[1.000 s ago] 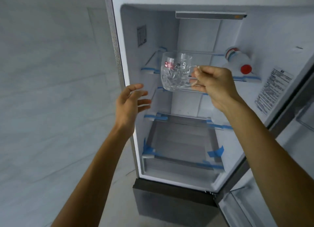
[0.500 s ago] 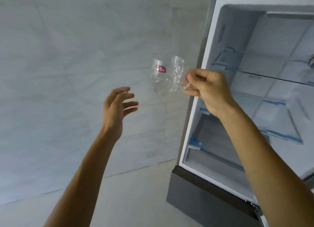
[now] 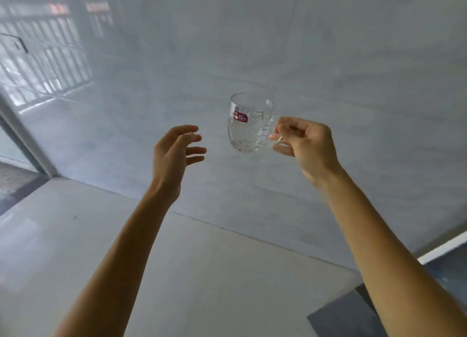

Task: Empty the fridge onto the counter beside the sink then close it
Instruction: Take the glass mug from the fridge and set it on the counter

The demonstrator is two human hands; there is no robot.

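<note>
A clear cut-glass mug (image 3: 249,124) with a small pink sticker hangs upright in mid-air in front of a grey tiled wall. My right hand (image 3: 307,147) pinches its handle from the right. My left hand (image 3: 177,155) floats a short way to the left of the mug, fingers spread and curled, holding nothing and not touching the glass. Only the lower corner of the fridge (image 3: 444,251) shows at the far right edge; its inside is out of view. Neither counter nor sink is visible.
A pale tiled floor (image 3: 126,248) spreads below my arms. A window or glass door with bars (image 3: 43,59) stands at the far left beside a dark frame. The dark base of the fridge (image 3: 341,316) sits at the bottom right.
My view has swung left, away from the open fridge, which has slid almost out of frame. My right hand has carried the mug out of the fridge; my left hand stays open beside it.
</note>
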